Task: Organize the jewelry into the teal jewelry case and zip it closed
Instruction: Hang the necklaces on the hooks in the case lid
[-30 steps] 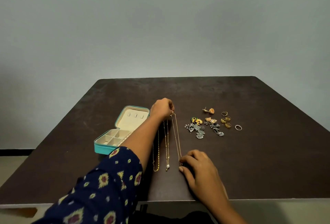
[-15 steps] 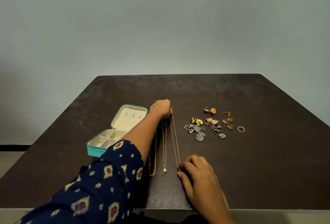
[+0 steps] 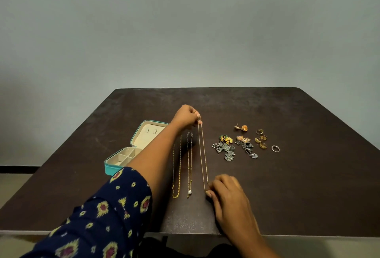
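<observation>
Little has moved: my left hand (image 3: 186, 116) still pinches the thin, limp gold chain (image 3: 203, 154) at its top, right hand (image 3: 227, 190) apparently pinning its bottom against the bench (image 3: 287, 185).

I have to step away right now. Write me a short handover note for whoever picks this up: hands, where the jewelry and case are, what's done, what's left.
Left hand: pinching the far end of the thin gold chain.
Right hand: pinching the same chain's near end; the chain runs stretched between the two hands.
Teal jewelry case: open at table left; the compartments in view look empty, part hidden by the left arm.
Two other necklaces lie straight on the table left of the held chain. Earrings and rings are grouped to its right.
Done: nothing visibly packed.
Left: pack all the jewelry, then zip the case.
</observation>
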`<state>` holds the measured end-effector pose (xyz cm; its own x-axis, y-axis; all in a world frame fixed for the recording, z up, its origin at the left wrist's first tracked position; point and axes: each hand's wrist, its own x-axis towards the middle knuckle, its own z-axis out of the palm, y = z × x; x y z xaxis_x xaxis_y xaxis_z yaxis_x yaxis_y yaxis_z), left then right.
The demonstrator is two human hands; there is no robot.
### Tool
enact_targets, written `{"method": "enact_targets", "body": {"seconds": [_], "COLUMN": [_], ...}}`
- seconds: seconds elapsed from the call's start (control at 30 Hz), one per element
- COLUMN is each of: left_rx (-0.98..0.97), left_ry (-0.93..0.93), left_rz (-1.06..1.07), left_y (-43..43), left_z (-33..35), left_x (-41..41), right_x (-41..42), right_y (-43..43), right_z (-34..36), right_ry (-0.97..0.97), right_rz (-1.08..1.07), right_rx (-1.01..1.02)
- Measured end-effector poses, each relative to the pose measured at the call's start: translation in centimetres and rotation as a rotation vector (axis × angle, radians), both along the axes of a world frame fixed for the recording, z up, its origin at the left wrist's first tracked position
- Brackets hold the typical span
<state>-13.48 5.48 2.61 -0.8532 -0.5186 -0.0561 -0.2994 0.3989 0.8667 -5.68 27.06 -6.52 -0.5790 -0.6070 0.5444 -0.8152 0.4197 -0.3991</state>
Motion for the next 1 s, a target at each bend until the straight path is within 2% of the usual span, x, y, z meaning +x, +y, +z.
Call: {"method": "enact_targets", "body": {"seconds": [0.07, 0.23, 0.3, 0.47, 0.57, 0.7, 0.83, 1.0], "left_rx": [0.107, 0.176, 0.232, 0.468, 0.579, 0.658, 0.658, 0.493], "left_ry": [0.055, 0.105, 0.115, 0.162, 0.207, 0.325, 0.394, 0.369], "left_rz": [0.023, 0.056, 0.059, 0.087, 0.096, 0.082, 0.011, -0.025], "left_y": [0.3, 1.0, 1.2, 2.4, 3.7, 5.7, 7.4, 8.9], "left_z": [0.7, 1.9, 2.5, 3.7, 4.1, 4.4, 4.3, 3.8], "left_x": [0.6, 2.6, 3.4, 5.3, 6.0, 6.7, 7.5, 8.4], "right_x": [0.1, 0.3, 0.4, 0.8, 0.8, 0.1, -0.8, -1.3], "right_y": [0.2, 0.6, 0.7, 0.6, 0.8, 1.3, 1.6, 1.7], "right_z": [0.2, 1.6, 2.8, 6.6, 8.0, 8.7, 9.0, 9.2], "right_ry": [-0.005, 0.001, -0.071, -0.724, -1.042, -1.328, -1.355, -1.279], "right_rz": [0.066, 0.282, 0.360, 0.443, 0.385, 0.293, 0.232, 0.224], "right_rx": [-0.042, -0.132, -0.170, -0.498, -0.622, -0.682, -0.677, -0.680]}}
